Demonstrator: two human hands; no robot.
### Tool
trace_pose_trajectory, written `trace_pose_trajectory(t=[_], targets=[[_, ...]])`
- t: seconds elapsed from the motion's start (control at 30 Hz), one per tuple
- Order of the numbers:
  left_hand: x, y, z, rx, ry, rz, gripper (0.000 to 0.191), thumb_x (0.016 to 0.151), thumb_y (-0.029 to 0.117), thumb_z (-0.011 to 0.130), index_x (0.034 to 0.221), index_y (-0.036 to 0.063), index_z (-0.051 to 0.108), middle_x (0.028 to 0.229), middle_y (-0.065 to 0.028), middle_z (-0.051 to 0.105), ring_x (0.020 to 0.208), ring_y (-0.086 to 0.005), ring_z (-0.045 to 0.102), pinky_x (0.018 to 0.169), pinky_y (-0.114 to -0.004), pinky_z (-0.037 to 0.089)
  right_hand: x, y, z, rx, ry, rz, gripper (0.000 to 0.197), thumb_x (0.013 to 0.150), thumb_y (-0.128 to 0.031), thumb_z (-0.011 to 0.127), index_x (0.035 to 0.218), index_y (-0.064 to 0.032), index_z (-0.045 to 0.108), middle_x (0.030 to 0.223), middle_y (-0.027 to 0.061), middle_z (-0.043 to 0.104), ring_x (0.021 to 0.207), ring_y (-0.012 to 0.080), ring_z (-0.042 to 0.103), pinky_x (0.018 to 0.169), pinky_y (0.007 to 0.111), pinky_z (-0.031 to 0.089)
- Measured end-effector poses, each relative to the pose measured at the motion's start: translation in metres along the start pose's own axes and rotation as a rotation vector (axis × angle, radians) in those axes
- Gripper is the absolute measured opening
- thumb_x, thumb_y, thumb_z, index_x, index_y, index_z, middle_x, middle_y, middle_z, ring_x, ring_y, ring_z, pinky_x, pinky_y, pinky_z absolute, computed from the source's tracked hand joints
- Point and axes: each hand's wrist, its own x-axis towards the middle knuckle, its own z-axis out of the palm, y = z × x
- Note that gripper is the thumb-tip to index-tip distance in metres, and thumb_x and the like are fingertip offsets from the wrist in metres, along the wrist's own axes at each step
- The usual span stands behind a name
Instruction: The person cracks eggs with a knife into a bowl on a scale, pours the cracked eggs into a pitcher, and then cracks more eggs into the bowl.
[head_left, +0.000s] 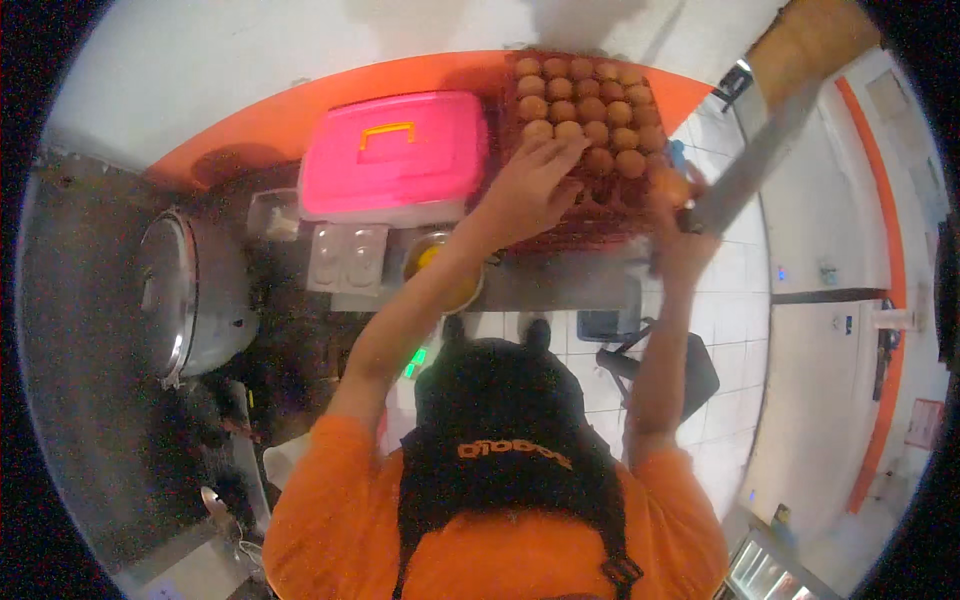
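Note:
My left hand (536, 184) reaches over the front of a dark red egg tray (600, 232), its fingertips touching brown eggs (568, 131) in a front row. Whether it grips one is hidden. At the tray's right edge, my blurred right hand (679, 236) holds a brown egg (670, 186). A long, flat grey piece (757, 165) runs from beside this hand to the upper right. Blur keeps me from telling what it is or whether it is held. Below my left forearm stands a bowl (472, 289) with yellow egg yolk, partly covered by the arm.
Left of the tray sits a box with a pink lid (397, 157) and yellow handle. Clear plastic trays (347, 259) and a small container (274, 214) lie before it. A large lidded metal pot (214, 292) stands further left. A dark seat (697, 375) is on the tiled floor.

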Motion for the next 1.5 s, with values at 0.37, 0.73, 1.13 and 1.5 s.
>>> trace_pose_trajectory(t=[0.37, 0.73, 1.13, 1.5], targets=[[0.026, -0.030, 0.067, -0.047, -0.171, -0.211, 0.053, 0.083, 0.021, 0.070, 0.126, -0.0005, 0.049, 0.117, -0.0245, 0.053, 0.114, -0.0450, 0.052, 0.094, -0.047, 0.048, 0.040, 0.053, -0.073, -0.380, 0.074, 0.208, 0.046, 0.090, -0.038, 0.070, 0.120, -0.0019, 0.067, 0.075, 0.0095, 0.069, 0.055, 0.0152, 0.057, 0.054, 0.035, 0.048], [-0.094, -0.035, -0.052, -0.823, 0.024, -0.790, 0.045, 0.085, 0.008, 0.073, 0.127, 0.0026, 0.057, 0.117, -0.0072, 0.065, 0.107, -0.0153, 0.061, 0.093, -0.031, 0.050, -0.101, -0.035, 0.058, -0.312, -0.695, 0.019, 0.025, 0.096, -0.021, 0.059, 0.113, -0.0046, 0.068, 0.089, 0.0214, 0.070, 0.079, 0.0418, 0.067, 0.068, 0.044, 0.053], [-0.196, -0.067, -0.102, -0.544, 0.139, -0.829, 0.049, 0.077, 0.012, 0.077, 0.123, 0.0031, 0.063, 0.117, -0.0077, 0.066, 0.105, -0.0152, 0.062, 0.089, -0.031, 0.051, -0.146, -0.025, 0.166, -0.011, -0.825, 0.125, 0.033, 0.089, -0.026, 0.069, 0.112, -0.0034, 0.069, 0.082, 0.0150, 0.072, 0.070, 0.0237, 0.069, 0.067, 0.037, 0.052], [-0.257, -0.113, -0.057, 0.085, -0.115, -0.452, 0.052, 0.076, 0.016, 0.072, 0.122, 0.0011, 0.055, 0.112, -0.0175, 0.064, 0.103, -0.0376, 0.062, 0.086, -0.045, 0.052, -0.177, 0.075, 0.229, -0.045, -1.229, 0.348, 0.045, 0.072, -0.028, 0.077, 0.107, -0.0011, 0.070, 0.096, 0.0134, 0.074, 0.087, 0.0248, 0.071, 0.082, 0.039, 0.055]])
